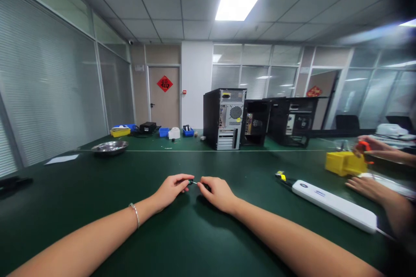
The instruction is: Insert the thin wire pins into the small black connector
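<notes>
PC case (212, 119) is stood upright at 1 o'clock from the hands, rear panel exposed, perhaps for access. Left hand (173, 188) and right hand (219, 192) are closed on tool (194, 182), pinched between them, presumably for fine control.

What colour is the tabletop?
The tabletop is dark green, as the head view shows.

The table (97, 199) was deep green, crossed by one pale line toward its far edge. Mid-table, the small tool (191, 181) showed dark green and silver. Toward the left edge sat a silver dish (110, 147); toward the right, a yellow bin (338, 163) and a long case (334, 205) – white, dark-marked. Along the far edge: blue bins (163, 132) and a black tower (212, 121) – silver-backed.
</notes>
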Demonstrator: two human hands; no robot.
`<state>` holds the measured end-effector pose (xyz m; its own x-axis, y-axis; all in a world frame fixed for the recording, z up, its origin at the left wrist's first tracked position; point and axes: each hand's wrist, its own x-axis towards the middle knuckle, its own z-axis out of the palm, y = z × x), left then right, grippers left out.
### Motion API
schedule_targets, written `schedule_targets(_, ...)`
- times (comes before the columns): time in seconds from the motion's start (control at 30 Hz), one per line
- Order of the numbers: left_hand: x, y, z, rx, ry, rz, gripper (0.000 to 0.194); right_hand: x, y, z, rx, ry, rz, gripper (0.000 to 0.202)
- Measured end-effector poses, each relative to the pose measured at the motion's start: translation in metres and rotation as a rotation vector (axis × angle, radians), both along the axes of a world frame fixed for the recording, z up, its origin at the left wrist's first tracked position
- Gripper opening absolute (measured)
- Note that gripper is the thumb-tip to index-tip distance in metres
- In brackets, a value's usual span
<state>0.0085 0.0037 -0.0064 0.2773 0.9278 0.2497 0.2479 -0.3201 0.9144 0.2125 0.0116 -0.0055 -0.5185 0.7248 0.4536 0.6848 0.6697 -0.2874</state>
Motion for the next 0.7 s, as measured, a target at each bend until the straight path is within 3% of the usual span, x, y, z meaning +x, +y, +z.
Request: schedule_targets(0.7,0.0005,-0.0035,0.0040,-0.025,0.068,-0.006,0.045,0.0002,0.0002,-0.0001,0.023,-0.032,-0.001,0.027)
